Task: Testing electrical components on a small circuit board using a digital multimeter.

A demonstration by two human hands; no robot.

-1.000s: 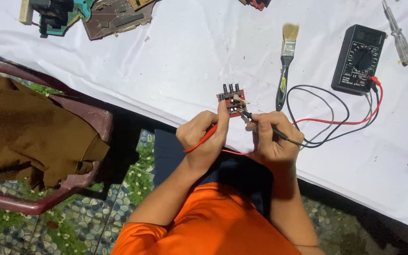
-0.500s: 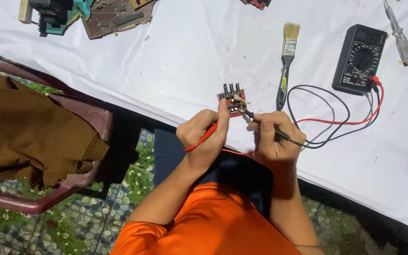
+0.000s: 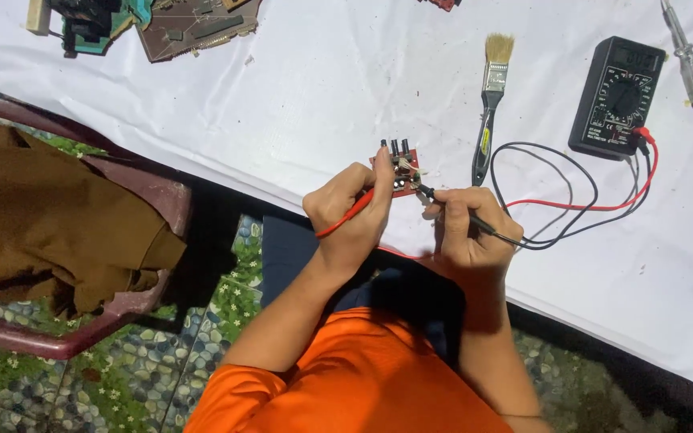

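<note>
A small red circuit board [image 3: 402, 166] with black parts lies on the white cloth near the table's front edge. My left hand [image 3: 351, 210] holds the red probe [image 3: 346, 216], its fingers against the board's left side. My right hand [image 3: 465, 232] grips the black probe [image 3: 429, 195], whose tip touches the board. Red and black leads [image 3: 571, 204] run from the probes to a black multimeter [image 3: 618, 98] at the upper right.
A paintbrush [image 3: 488, 104] lies just right of the board. A screwdriver [image 3: 687, 56] sits past the meter, more circuit boards [image 3: 194, 20] at the top left. A maroon chair [image 3: 142, 240] with brown cloth [image 3: 34, 216] stands left of me.
Both hands stay at the board; the probe tips have shifted only slightly on it.
</note>
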